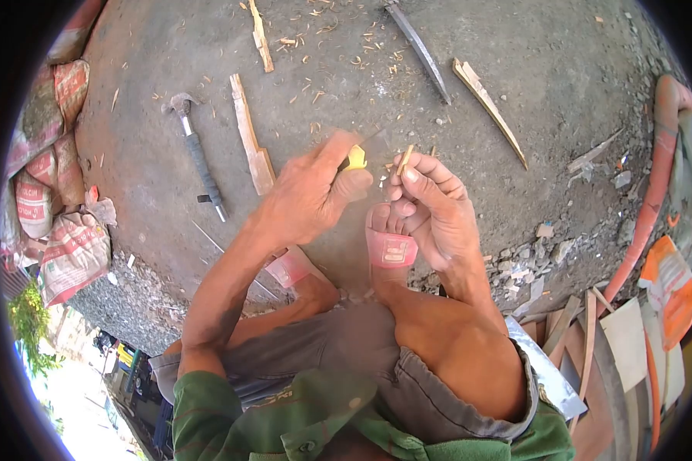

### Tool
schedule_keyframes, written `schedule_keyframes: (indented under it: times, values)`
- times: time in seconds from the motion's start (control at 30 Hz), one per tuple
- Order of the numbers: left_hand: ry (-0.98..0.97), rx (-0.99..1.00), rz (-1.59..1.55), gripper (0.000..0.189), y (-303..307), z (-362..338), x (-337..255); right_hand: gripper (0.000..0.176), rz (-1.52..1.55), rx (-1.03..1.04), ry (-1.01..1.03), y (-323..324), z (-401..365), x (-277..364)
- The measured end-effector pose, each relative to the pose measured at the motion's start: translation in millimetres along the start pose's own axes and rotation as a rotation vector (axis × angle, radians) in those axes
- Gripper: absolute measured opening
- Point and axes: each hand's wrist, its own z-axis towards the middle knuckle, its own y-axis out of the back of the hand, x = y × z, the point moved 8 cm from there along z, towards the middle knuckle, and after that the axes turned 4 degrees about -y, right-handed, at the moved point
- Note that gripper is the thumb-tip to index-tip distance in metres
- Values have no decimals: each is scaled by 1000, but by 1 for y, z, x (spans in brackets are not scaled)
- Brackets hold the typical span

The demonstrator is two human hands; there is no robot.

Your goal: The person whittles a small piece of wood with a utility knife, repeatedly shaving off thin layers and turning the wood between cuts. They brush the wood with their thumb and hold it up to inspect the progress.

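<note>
My left hand [307, 192] is closed around the yellow handle of a knife [357, 158]. Its thin, blurred blade points up and to the right, towards my other hand. Between the thumb and fingertips of my right hand [438, 203] is a short, slim piece of wood [405, 159], held upright. Blade and wood appear close together but apart. Both hands are in front of my knees, above my feet in pink slippers [392, 249]. Curled wood shavings [321, 96] are scattered on the ground beyond them.
A hammer [200, 161] with a wrapped handle and split wood pieces [251, 134] lie ahead to the left. A long dark blade [419, 50] and another wood strip [490, 107] lie ahead right. Sacks [34, 201] line the left; an orange pipe [653, 184] and boards stand right.
</note>
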Motion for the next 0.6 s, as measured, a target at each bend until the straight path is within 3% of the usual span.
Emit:
schedule_keyframes:
  times: [0.17,0.27,0.6]
  values:
    - [-270,42,265,43,-11,-2,-19,18,19,0,-37,2,-3,-4]
    - [-328,84,281,38,-11,0,-23,20,19,-5,-93,3,-4,-7]
    - [-222,117,143,36,-12,3,-13,39,-125,10,-45,-4,-5,-2]
